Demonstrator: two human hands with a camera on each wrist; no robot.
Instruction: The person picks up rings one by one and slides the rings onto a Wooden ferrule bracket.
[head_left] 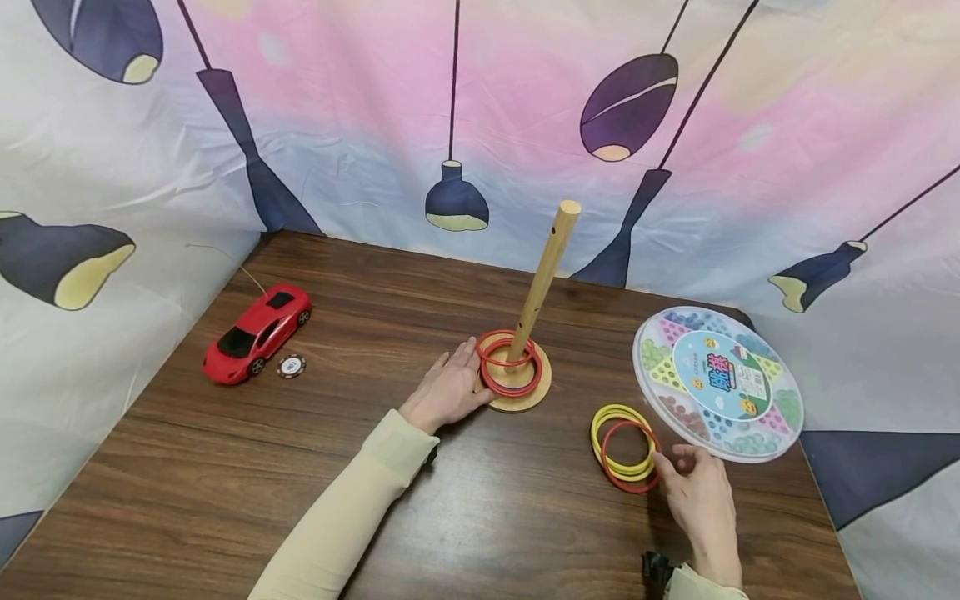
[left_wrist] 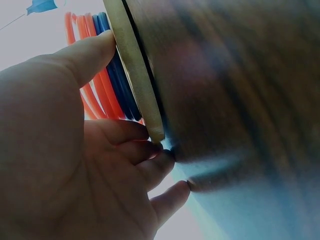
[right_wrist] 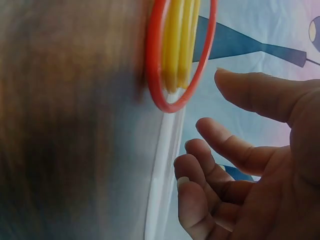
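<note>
A wooden ring toss stand has an upright peg (head_left: 543, 287) on a round base (head_left: 543, 390). Red rings (head_left: 517, 392) lie stacked around the peg, with blue rings (left_wrist: 117, 82) beneath them in the left wrist view. My left hand (head_left: 447, 390) rests against the left side of the base, thumb at its near edge and fingers along its rim. Right of the stand, a red ring (head_left: 627, 489) lies tilted over several yellow rings (head_left: 595, 427). Beside that pile is my right hand (head_left: 701, 500), holding nothing, its thumb and loosely bent fingers apart close to the red ring.
A round Chinese checkers box (head_left: 722, 375) occupies the table's right side, just beyond my right hand. Over on the left sit a red toy car (head_left: 258, 333) and a poker chip (head_left: 292, 366). A printed cloth (head_left: 360, 125) hangs behind the wooden table (head_left: 187, 467).
</note>
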